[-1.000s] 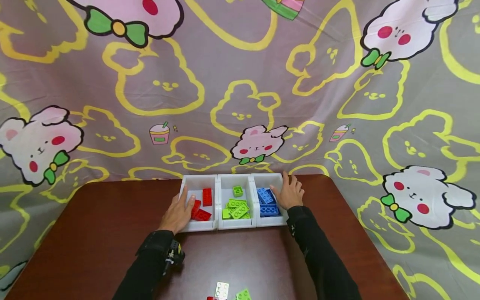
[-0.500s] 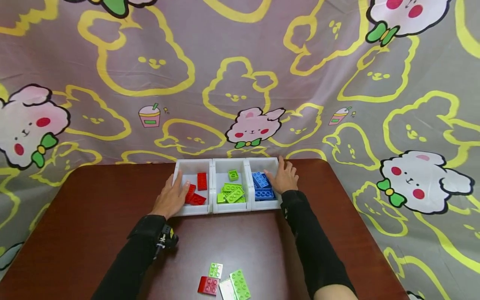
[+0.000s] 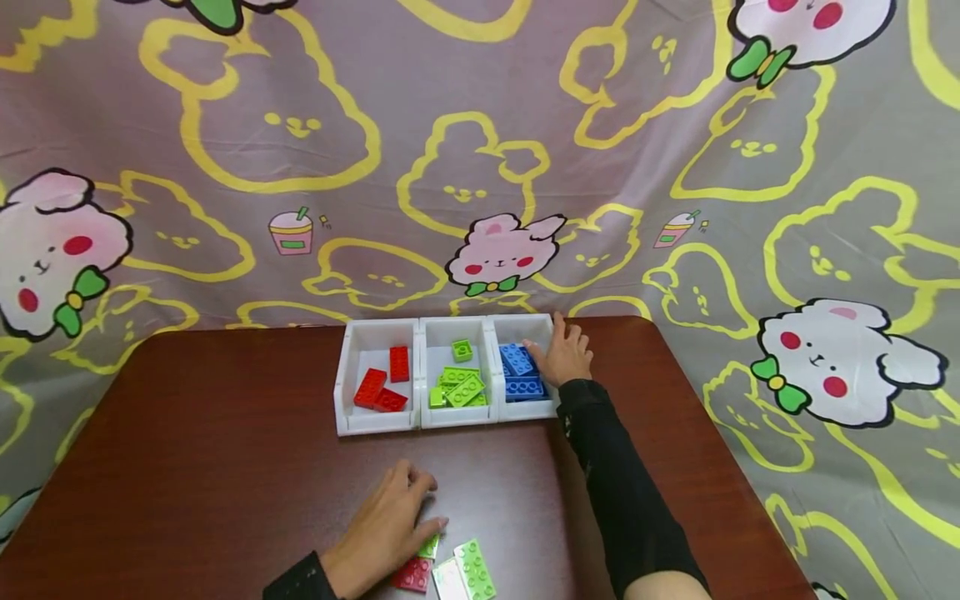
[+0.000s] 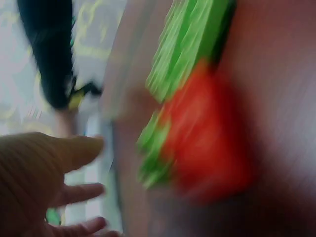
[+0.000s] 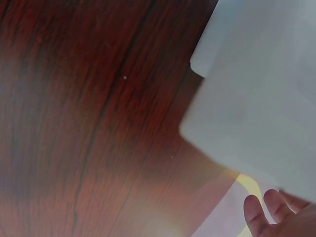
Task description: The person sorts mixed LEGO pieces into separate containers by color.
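Note:
My left hand (image 3: pixel 386 529) hovers low over the near table with fingers spread and loosely bent, holding nothing. Beneath its thumb are a small green brick (image 3: pixel 429 547) and a red brick (image 3: pixel 411 575); the hand partly covers them. Beside these lie a whitish brick (image 3: pixel 452 580) and a long light-green brick (image 3: pixel 476 570). Blurred red (image 4: pixel 207 143) and green (image 4: pixel 187 44) bricks fill the left wrist view. At the back, my right hand (image 3: pixel 567 358) rests over the right wall of a white bin (image 3: pixel 528 410), thumb inside near blue bricks (image 3: pixel 517 360), fingers outside.
Two more white bins stand in a row with it: the left bin (image 3: pixel 378 423) holds red bricks (image 3: pixel 371 388), the middle bin (image 3: pixel 453 416) green bricks (image 3: pixel 465 388). A patterned curtain (image 3: pixel 345 183) hangs behind the brown table (image 3: pixel 210 450).
My left hand has left the left bin and come back toward the loose bricks near me. The right hand stays at the right bin. Earlier, the head view tilted down.

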{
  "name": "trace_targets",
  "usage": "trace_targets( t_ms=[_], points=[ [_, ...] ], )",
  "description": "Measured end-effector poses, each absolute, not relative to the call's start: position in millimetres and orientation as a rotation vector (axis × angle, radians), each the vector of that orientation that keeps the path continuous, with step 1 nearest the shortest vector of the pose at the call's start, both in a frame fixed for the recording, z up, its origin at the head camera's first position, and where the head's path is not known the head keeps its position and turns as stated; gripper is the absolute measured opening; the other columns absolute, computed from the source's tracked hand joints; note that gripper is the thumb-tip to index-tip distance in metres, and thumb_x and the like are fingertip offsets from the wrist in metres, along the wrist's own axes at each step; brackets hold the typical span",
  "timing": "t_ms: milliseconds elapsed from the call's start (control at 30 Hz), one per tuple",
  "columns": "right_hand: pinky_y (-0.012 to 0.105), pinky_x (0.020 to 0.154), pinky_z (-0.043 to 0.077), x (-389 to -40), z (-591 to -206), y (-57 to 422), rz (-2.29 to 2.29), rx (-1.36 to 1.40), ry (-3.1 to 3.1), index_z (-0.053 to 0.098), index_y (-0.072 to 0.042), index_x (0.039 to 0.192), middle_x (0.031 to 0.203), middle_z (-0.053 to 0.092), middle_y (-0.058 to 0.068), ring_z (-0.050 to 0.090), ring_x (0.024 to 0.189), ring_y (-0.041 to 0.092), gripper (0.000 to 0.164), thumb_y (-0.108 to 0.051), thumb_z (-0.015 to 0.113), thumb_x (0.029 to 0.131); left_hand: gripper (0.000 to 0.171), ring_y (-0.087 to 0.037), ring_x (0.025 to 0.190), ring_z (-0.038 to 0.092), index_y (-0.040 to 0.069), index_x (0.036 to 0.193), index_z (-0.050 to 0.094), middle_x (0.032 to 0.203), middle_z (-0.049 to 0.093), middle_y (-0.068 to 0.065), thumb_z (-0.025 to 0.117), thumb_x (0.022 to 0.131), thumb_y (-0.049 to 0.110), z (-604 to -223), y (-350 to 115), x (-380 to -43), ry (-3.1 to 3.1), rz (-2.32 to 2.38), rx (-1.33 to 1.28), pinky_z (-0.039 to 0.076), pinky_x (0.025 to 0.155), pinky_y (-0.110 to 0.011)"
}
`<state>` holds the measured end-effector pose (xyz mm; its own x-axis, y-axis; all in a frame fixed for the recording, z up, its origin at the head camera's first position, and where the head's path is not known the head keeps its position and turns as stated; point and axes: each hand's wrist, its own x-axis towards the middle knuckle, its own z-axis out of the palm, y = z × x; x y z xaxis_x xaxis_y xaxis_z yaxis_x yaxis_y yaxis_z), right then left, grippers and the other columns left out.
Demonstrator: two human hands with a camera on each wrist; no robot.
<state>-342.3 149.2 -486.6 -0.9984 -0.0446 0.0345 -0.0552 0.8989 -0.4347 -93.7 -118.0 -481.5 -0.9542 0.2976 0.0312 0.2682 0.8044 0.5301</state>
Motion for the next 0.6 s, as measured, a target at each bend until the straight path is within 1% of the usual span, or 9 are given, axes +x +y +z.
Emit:
trace_targets(
  t_ms=[100, 200, 333, 433, 533, 600],
  points=[
    [0.067, 0.106, 0.033, -343, -487, 147, 0.698, 0.067, -3.046, 0.018, -0.011, 0.159, 0.15, 0.03, 0.032, 0.034, 0.131, 0.05, 0.086, -0.056, 0.058, 0.097, 0.031, -0.014, 0.077, 0.045, 0.009, 0.104, 0.066, 0.092, 0.046, 0.0, 0.082, 0.084, 0.028, -488, -109, -81, 2.809, 0.803, 0.445, 0.043, 0.062, -0.032],
    [0.066, 0.107, 0.033, -341, -487, 148, 0.712, 0.037, -3.062, 0.017, -0.012, 0.159, 0.149, 0.031, 0.031, 0.033, 0.131, 0.048, 0.087, -0.056, 0.058, 0.096, 0.029, -0.013, 0.072, 0.046, 0.007, 0.103, 0.065, 0.09, 0.046, -0.001, 0.081, 0.084, 0.022, -492, -106, -82, 2.756, 0.781, 0.468, 0.046, 0.059, -0.033],
    [0.067, 0.107, 0.033, -339, -484, 148, 0.727, 0.034, -3.063, 0.017, -0.011, 0.159, 0.148, 0.031, 0.031, 0.033, 0.132, 0.049, 0.087, -0.054, 0.06, 0.097, 0.026, -0.013, 0.072, 0.05, 0.006, 0.102, 0.066, 0.09, 0.048, -0.001, 0.079, 0.081, 0.011, -491, -102, -87, 2.814, 0.828, 0.525, 0.048, 0.057, -0.033],
    [0.067, 0.106, 0.033, -340, -483, 149, 0.731, 0.036, -3.054, 0.018, -0.012, 0.159, 0.148, 0.031, 0.031, 0.033, 0.131, 0.049, 0.087, -0.054, 0.06, 0.096, 0.028, -0.013, 0.074, 0.054, 0.006, 0.105, 0.068, 0.093, 0.051, -0.002, 0.079, 0.079, 0.005, -482, -95, -101, 2.959, 0.9, 0.555, 0.049, 0.058, -0.031],
    [0.067, 0.105, 0.034, -343, -486, 149, 0.72, 0.034, -3.057, 0.017, -0.012, 0.159, 0.147, 0.031, 0.031, 0.034, 0.131, 0.049, 0.087, -0.055, 0.06, 0.096, 0.034, -0.014, 0.078, 0.057, 0.005, 0.111, 0.069, 0.1, 0.055, -0.006, 0.081, 0.079, 0.004, -469, -87, -125, 3.101, 0.984, 0.522, 0.053, 0.063, -0.031],
    [0.067, 0.105, 0.035, -344, -488, 149, 0.725, 0.03, -3.056, 0.018, -0.012, 0.159, 0.146, 0.032, 0.031, 0.035, 0.13, 0.049, 0.088, -0.055, 0.06, 0.096, 0.038, -0.016, 0.081, 0.058, 0.005, 0.115, 0.068, 0.105, 0.055, -0.009, 0.083, 0.081, 0.004, -461, -84, -146, 3.16, 1.054, 0.488, 0.056, 0.069, -0.032]
  ],
)
